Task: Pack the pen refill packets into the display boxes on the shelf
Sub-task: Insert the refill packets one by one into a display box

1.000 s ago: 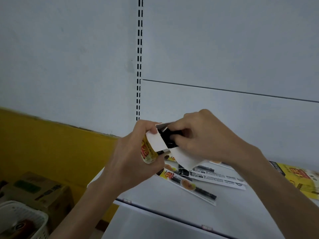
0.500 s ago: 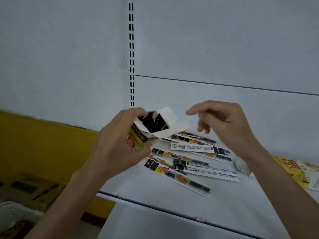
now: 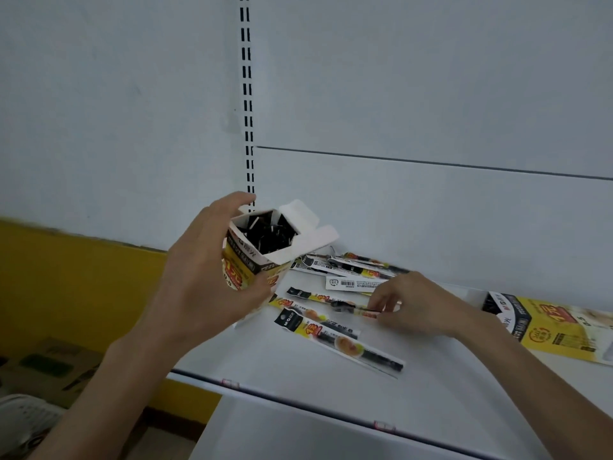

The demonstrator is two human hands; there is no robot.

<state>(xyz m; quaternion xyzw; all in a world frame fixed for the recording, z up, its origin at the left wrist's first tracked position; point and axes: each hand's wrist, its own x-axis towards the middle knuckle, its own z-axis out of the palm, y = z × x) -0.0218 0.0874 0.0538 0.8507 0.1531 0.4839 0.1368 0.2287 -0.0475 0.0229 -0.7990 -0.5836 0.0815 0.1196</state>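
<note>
Left hand (image 3: 205,277) grips the box (image 3: 252,260) round its body and holds it just above the shelf (image 3: 331,403) at the left end, mouth up and tipped a little to the right. Flaps are open and dark refills show inside, so it looks part full. Right hand (image 3: 418,303) is down on the shelf, fingertips curled onto the right end of a packet (image 3: 318,298) and pinching it, thumb on the near side. That packet lies flat, its left end close under the box. Front packet (image 3: 338,343) lies apart, nearer the shelf edge. Back pile (image 3: 351,268) sits against the rear panel, several overlapping, count unclear. Flat box (image 3: 547,327) lies on its side, far right. Step in hand, I'd say: pick up one packet and feed it into the box. To do it well: get the pinch firmly on the end, since the film looks slick and floppy. Lift it clear of the neighbours so none drags along, then turn it end-down and line it up with the mouth. Keep the white flaps out of the way and slide it in beside the refills, not onto them. Keep the box steady and don't squeeze, as thin card would narrow the mouth. Plenty left to pack.
</note>
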